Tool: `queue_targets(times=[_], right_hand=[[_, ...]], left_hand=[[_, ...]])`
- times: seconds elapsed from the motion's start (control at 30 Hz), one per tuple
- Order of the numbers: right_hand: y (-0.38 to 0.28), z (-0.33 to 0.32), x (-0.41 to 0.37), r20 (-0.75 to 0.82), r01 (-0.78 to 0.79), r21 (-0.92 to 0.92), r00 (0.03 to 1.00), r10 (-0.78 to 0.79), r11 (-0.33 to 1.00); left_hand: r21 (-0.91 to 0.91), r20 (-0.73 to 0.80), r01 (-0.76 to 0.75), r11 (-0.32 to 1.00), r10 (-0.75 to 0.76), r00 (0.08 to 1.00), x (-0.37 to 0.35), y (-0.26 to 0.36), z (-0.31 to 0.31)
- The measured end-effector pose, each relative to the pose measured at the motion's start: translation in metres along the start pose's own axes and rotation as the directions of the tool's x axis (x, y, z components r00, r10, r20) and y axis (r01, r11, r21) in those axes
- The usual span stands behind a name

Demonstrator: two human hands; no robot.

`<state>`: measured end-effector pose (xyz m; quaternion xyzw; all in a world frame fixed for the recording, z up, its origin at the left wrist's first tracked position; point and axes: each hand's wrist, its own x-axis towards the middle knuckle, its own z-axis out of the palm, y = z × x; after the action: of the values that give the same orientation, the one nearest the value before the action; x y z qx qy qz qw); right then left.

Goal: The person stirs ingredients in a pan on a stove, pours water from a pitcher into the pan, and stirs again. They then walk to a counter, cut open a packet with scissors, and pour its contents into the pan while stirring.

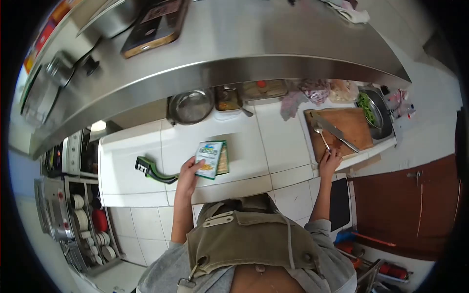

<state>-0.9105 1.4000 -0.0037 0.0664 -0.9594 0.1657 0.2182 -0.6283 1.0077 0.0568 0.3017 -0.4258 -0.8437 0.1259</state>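
My left hand [188, 175] is closed on two flat packets, held over the white tiled counter. The front seasoning packet [209, 159] is white and green with small yellow pictures; a second, tan and green one shows behind it. To the left of that hand lies a green and black knife sharpener [152, 169]. My right hand [330, 162] pinches the handle end of a metal spoon [319, 132] over the wooden cutting board [346, 117]. A knife [335, 133] lies across the board, beside the spoon. Reddish stains mark the wood near my fingers.
A steel shelf [234, 63] overhangs the counter [240, 146], with a phone [155, 27] on it. Along the back stand a round metal pan [192, 106] and food containers. A bowl of cut greens [365, 108] is at the right. A dish rack [90, 224] stands lower left.
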Motion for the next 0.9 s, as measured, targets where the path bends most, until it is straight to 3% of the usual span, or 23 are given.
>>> queue_targets(times=[0.07, 0.13, 0.17, 0.23, 0.3, 0.33, 0.37, 0.4, 0.47, 0.5, 0.57, 0.6, 0.63, 0.67, 0.7, 0.73, 0.77, 0.8, 0.83, 0.87, 0.9], right_hand=[[-0.012, -0.005, 0.000, 0.036, 0.000, 0.071, 0.999, -0.003, 0.997], [-0.031, -0.004, -0.006, -0.160, -0.045, -0.067, 0.987, 0.034, 0.997], [-0.047, -0.004, -0.010, -0.146, -0.106, -0.096, 0.985, 0.091, 0.990], [-0.084, -0.014, -0.023, 0.028, 0.080, 0.333, 0.995, -0.095, 0.940], [-0.154, -0.029, -0.053, 0.282, -0.078, 0.764, 0.933, -0.223, 0.640], [-0.188, -0.046, -0.066, 0.378, -0.146, 0.830, 0.857, -0.350, 0.539], [-0.217, -0.060, -0.078, 0.446, -0.232, 0.867, 0.754, -0.482, 0.440], [-0.234, -0.061, -0.087, 0.465, -0.411, 0.879, 0.630, -0.622, 0.240], [-0.248, -0.048, -0.096, 0.420, -0.418, 0.877, 0.424, -0.802, 0.237], [-0.255, -0.046, -0.098, 0.410, -0.419, 0.877, 0.400, -0.820, 0.234], [-0.271, -0.046, -0.103, 0.298, -0.273, 0.927, 0.127, -0.946, 0.256], [-0.282, -0.049, -0.108, 0.287, -0.274, 0.929, 0.109, -0.952, 0.248], [-0.296, -0.055, -0.115, 0.218, -0.600, 0.787, 0.048, -0.975, 0.146], [-0.308, -0.060, -0.122, 0.137, -0.849, 0.525, 0.017, -0.990, 0.058], [-0.324, -0.056, -0.126, 0.201, -0.900, 0.421, -0.029, -0.979, 0.113], [-0.345, -0.052, -0.135, 0.317, -0.681, 0.693, -0.003, -0.948, 0.235], [-0.367, -0.047, -0.148, 0.412, -0.374, 0.854, 0.064, -0.909, 0.361], [-0.388, -0.028, -0.169, 0.337, -0.078, 0.941, 0.158, -0.928, 0.328], [-0.407, -0.009, -0.193, 0.235, 0.229, 0.930, 0.228, -0.945, 0.287], [-0.421, -0.006, -0.213, 0.241, 0.222, 0.930, 0.237, -0.941, 0.294], [-0.437, -0.005, -0.230, 0.279, 0.422, 0.827, 0.268, -0.922, 0.372]], left_hand=[[0.024, 0.026, 0.052, 0.998, -0.053, 0.998, 0.001, -0.007, 0.004], [0.005, 0.035, 0.014, 1.000, -0.014, 0.999, -0.001, -0.009, 0.011], [-0.022, 0.043, -0.002, 1.000, 0.003, 0.999, -0.001, -0.009, 0.014], [0.036, 0.073, 0.024, 0.999, -0.027, 0.997, -0.010, -0.001, 0.022], [0.135, 0.195, -0.020, 0.991, -0.007, 0.981, -0.018, 0.001, 0.024], [0.189, 0.279, -0.070, 0.979, 0.015, 0.960, -0.018, -0.002, 0.019], [0.271, 0.328, -0.029, 0.962, -0.064, 0.943, -0.021, -0.003, 0.014], [0.292, 0.392, -0.073, 0.953, -0.049, 0.919, -0.026, -0.006, 0.011], [0.418, 0.501, -0.079, 0.905, -0.157, 0.851, -0.030, -0.013, -0.005], [0.425, 0.514, -0.100, 0.899, -0.149, 0.845, -0.038, -0.012, -0.012], [0.377, 0.456, -0.057, 0.924, -0.132, 0.880, -0.066, 0.006, -0.026], [0.331, 0.420, -0.014, 0.944, -0.134, 0.898, -0.080, 0.014, -0.036], [0.263, 0.407, -0.035, 0.964, -0.077, 0.910, -0.095, 0.020, -0.053], [0.165, 0.357, -0.036, 0.986, -0.025, 0.934, -0.110, 0.019, -0.076], [0.126, 0.316, -0.101, 0.987, 0.057, 0.947, -0.129, 0.025, -0.097], [0.096, 0.222, -0.135, 0.986, 0.111, 0.969, -0.147, 0.026, -0.118], [0.073, 0.186, -0.172, 0.982, 0.156, 0.970, -0.167, 0.033, -0.135], [0.061, 0.143, -0.202, 0.978, 0.192, 0.971, -0.185, 0.037, -0.152], [0.052, 0.119, -0.243, 0.968, 0.236, 0.964, -0.200, 0.040, -0.163], [0.047, 0.098, -0.283, 0.958, 0.277, 0.956, -0.212, 0.042, -0.173], [0.055, 0.110, -0.277, 0.959, 0.270, 0.957, -0.219, 0.043, -0.184]])
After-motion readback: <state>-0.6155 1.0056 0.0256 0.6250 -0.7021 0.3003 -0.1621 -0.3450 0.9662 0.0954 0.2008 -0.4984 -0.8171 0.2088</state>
